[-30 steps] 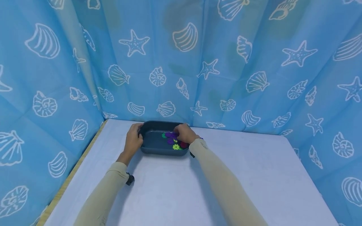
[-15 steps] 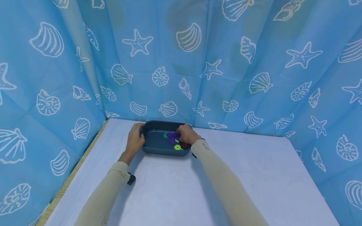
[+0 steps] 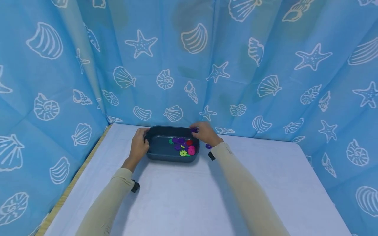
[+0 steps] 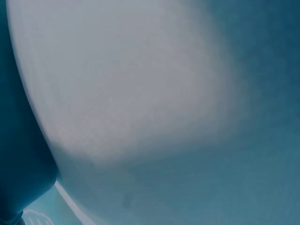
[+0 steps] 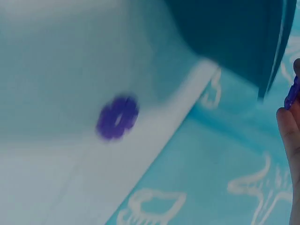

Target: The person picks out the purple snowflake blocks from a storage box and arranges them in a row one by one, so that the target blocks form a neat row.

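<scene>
A dark grey-blue rectangular tray [image 3: 159, 147] lies near the back of the table. My left hand [image 3: 138, 144] grips its left rim, thumb at the inner side. Over the tray's back right corner, my right hand [image 3: 205, 133] pinches a purple flower-shaped plastic disc [image 3: 194, 130]; in the right wrist view the held disc [image 5: 291, 97] shows between fingertips at the right edge. Inside the tray's right half are several notched discs: purple ones [image 3: 178, 141], a red one [image 3: 189, 142], a pink one [image 3: 191, 150], a yellow one [image 3: 183, 153] and green ones. Another purple disc [image 3: 208, 146] lies on the table, right of the tray.
A white cloth [image 3: 177, 196] covers the table, with its wooden edge [image 3: 71, 183] bare along the left. Blue curtains [image 3: 165, 98] with white shell and starfish prints hang behind and at both sides. The left wrist view shows mostly cloth and the tray's outer wall [image 4: 23, 140].
My right hand has lifted out of the tray with a purple disc and moved right to the back right rim, uncovering the red and pink discs. My left hand stays on the rim.
</scene>
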{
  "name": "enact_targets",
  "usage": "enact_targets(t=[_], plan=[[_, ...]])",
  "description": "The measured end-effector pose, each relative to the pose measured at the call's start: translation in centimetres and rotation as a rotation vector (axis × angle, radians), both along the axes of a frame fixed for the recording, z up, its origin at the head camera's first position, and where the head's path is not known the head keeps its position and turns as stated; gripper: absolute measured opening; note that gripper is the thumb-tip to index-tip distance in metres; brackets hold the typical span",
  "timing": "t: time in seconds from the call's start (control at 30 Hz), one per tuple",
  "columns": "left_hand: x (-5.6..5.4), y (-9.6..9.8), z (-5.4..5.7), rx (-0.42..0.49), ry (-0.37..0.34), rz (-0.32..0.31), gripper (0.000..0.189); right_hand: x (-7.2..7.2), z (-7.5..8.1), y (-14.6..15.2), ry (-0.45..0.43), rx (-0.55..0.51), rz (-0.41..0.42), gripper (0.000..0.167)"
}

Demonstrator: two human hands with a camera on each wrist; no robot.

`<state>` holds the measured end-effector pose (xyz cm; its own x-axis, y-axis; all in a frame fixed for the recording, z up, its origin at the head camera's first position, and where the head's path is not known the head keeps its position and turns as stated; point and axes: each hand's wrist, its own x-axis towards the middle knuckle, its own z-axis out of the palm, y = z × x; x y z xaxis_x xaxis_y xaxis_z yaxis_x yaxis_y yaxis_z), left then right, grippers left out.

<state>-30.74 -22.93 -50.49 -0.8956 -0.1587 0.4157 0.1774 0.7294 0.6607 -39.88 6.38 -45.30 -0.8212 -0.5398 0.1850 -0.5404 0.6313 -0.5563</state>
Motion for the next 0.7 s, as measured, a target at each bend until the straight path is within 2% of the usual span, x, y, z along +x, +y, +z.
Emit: enact_targets(t=[0.07, 0.17, 0.4, 0.57, 0.7], plan=[[0.0, 0.0, 0.0, 0.003, 0.007, -0.005, 0.049, -0.1, 0.3, 1.3, 0.031, 0.000, -0.005, 0.033], [0.0, 0.0, 0.0, 0.004, 0.020, -0.015, 0.049, -0.3, 0.2, 3.2, 0.031, 0.011, -0.034, 0.033], [0.2, -0.2, 0.0, 0.012, 0.057, -0.045, 0.048, 0.1, -1.3, 6.9, -0.124, 0.080, -0.192, 0.034], [0.2, -0.1, 0.0, 0.019, 0.058, -0.053, 0.047, 0.7, -2.8, 8.5, -0.198, 0.099, -0.222, 0.036], [0.2, 0.0, 0.0, 0.018, 0.054, -0.048, 0.047, 1.0, -3.9, 9.3, -0.204, 0.109, -0.214, 0.034]])
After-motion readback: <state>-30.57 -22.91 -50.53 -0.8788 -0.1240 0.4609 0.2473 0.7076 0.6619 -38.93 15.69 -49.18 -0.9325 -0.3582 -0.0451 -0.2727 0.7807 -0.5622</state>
